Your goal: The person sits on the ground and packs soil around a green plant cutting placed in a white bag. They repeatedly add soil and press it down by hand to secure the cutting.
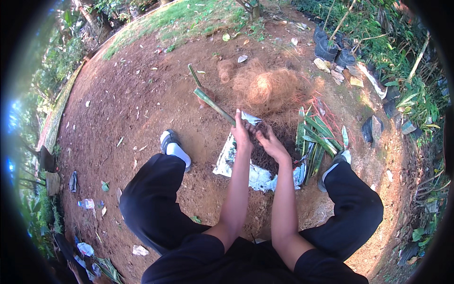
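A thick green plant stalk (213, 105) slants up and left out of my left hand (241, 134), whose fingers are wrapped round its lower end. Close beside it, my right hand (273, 144) has its fingers curled in at dark stringy matter near the stalk's base; what lies between them is partly hidden. Both hands are over a white plastic sack (260, 179) spread on the ground, with dark, root-filled soil (263, 158) on it. Past the stalk's tip, a brown fibre clump (204, 96) sits on the ground with a second green stalk (194, 75) rising behind it.
A tangled heap of brown fibre (265, 87) lies beyond the sack. Long green leaves (321, 132) and red strings (332, 117) lie to its right, by my right shoe (333, 168). Black plant bags (326, 45) stand far right. A plastic bottle (86, 203) lies far left.
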`<state>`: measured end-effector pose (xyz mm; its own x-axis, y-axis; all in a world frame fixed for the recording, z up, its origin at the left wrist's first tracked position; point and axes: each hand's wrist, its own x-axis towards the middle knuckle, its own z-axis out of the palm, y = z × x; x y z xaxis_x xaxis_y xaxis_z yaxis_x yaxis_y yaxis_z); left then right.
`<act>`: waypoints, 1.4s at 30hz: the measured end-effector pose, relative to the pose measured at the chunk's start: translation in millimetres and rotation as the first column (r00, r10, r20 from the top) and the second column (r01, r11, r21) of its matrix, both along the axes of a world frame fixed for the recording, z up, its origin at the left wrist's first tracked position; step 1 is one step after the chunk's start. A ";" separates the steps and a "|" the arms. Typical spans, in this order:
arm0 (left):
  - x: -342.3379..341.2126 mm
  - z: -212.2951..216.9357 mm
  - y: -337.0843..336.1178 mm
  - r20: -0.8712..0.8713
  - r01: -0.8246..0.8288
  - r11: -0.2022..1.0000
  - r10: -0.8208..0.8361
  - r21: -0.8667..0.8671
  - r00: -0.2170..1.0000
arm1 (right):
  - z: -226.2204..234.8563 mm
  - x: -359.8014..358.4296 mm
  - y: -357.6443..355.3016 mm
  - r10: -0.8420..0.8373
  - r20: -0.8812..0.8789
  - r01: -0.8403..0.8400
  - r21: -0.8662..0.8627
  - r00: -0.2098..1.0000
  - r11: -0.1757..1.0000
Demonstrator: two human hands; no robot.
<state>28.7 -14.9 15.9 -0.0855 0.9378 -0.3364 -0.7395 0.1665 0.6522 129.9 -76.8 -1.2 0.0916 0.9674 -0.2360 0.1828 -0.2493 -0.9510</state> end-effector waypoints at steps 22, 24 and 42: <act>-40.2 -28.6 13.4 -0.302 0.101 0.984 -0.054 0.144 0.952 | -32.1 29.2 5.3 -0.121 0.491 0.109 0.054 0.863 0.993; -44.4 -28.7 14.6 -0.278 0.183 0.958 -0.118 0.220 0.953 | -35.9 21.2 6.9 -0.110 0.512 0.091 0.062 0.852 0.994; -42.6 -22.1 3.8 -0.420 0.370 0.863 -0.210 0.344 0.883 | -62.8 -0.6 5.7 -0.191 0.544 0.122 0.161 0.817 0.979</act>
<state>-13.9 -11.1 -6.2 0.1736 0.9819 0.0763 -0.4022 0.0000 0.9155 129.4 -71.1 -64.1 0.3254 0.9455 0.0115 0.6546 -0.2165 -0.7243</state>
